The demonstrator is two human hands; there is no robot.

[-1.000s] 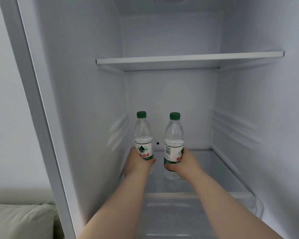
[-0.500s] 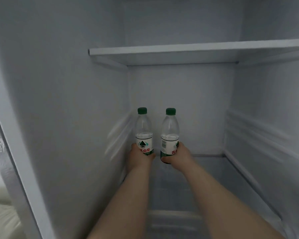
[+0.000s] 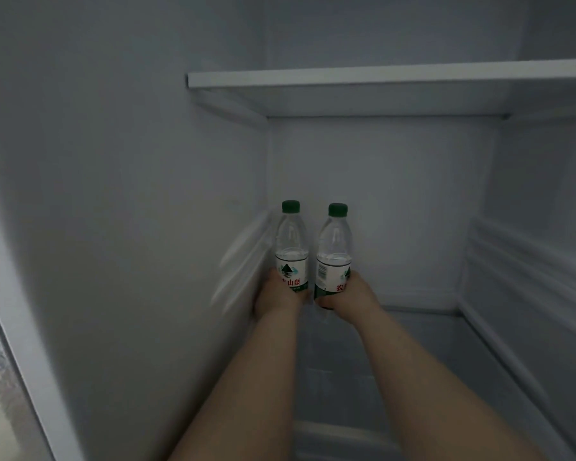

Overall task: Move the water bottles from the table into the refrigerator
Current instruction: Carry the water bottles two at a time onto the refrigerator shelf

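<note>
Bottles of water, two of them, are deep inside the refrigerator, at the far left corner of the compartment under the white shelf [image 3: 379,76]. The left bottle [image 3: 291,247] stands upright just beside the left wall [image 3: 147,211], and the left hand [image 3: 276,299] is wrapped around its lower part, over the label. The right bottle [image 3: 334,252] leans slightly to the right at the top, and the right hand [image 3: 348,296] is closed around its lower part in the same way. The two bottles are very close together at label height; whether they touch cannot be told. Their bases are hidden behind the hands, so it is not clear whether they already rest on the glass floor [image 3: 446,344] of the compartment.

From here the main risk seems to be letting go too soon. If the right bottle is released while it leans, it could tip over, knock its neighbour and roll forward. The floor looks smooth, so a bottle set down hard might slide. Pulling both hands back at once through so narrow a gap could also catch a label and drag a bottle along.
</note>
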